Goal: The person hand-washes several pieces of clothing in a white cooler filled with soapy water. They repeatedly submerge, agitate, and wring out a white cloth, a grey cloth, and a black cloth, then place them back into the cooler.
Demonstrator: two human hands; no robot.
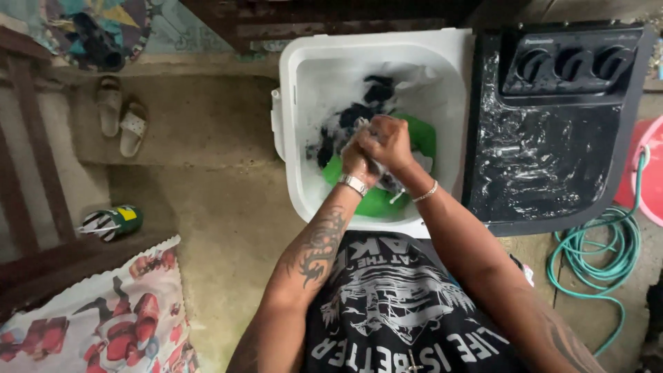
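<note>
Both my hands are pressed together over the open white tub (301, 124) of a twin-tub washing machine. My left hand (356, 157) and my right hand (388, 140) are closed on a wet, soapy piece of pale cloth (364, 126) bunched between them. Under them in the tub lie dark clothes (352, 117) in suds and a green garment (373, 200). A metal watch sits on my left wrist and a thin bracelet on my right.
The machine's black lid and three knobs (552, 138) are to the right. A green hose (601, 255) coils on the floor at right beside a pink basin (646, 173). Sandals (121, 114), a green can (114, 222) and a patterned cloth (103, 318) lie at left.
</note>
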